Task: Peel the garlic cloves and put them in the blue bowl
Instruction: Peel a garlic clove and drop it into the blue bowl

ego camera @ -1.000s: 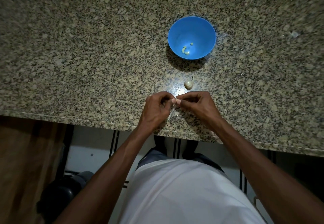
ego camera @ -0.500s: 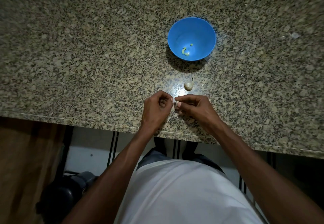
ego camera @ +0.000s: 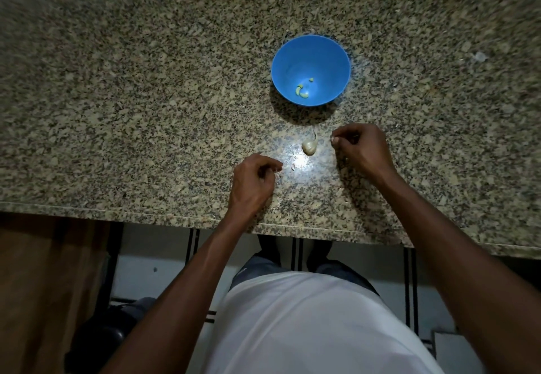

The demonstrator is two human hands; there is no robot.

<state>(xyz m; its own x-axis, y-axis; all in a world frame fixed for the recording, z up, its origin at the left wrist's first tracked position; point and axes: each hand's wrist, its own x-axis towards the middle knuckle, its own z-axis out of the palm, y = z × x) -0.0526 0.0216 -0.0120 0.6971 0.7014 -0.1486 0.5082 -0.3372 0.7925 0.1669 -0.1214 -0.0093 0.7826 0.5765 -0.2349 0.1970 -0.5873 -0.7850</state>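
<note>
The blue bowl (ego camera: 336, 51) stands on the granite counter (ego camera: 146, 95) beyond my hands, with two small pale peeled garlic pieces (ego camera: 301, 92) at its bottom. An unpeeled garlic clove (ego camera: 309, 146) lies on the counter between my hands, just in front of the bowl. My right hand (ego camera: 361, 151), to the right of that clove, has its fingers curled and pinches a tiny pale garlic piece at the fingertips, mostly hidden. My left hand (ego camera: 253, 180), nearer the counter's front edge, pinches a thin whitish scrap of garlic skin.
A small flake of skin (ego camera: 294, 165) lies on the counter by my left fingertips. Another pale scrap (ego camera: 480, 56) lies far right. The counter's front edge (ego camera: 117, 212) runs just behind my wrists, with the floor below it.
My hands were pinching one small clove together. They have pulled apart: the right moved up and right toward the bowl, the left stayed low and shifted left.
</note>
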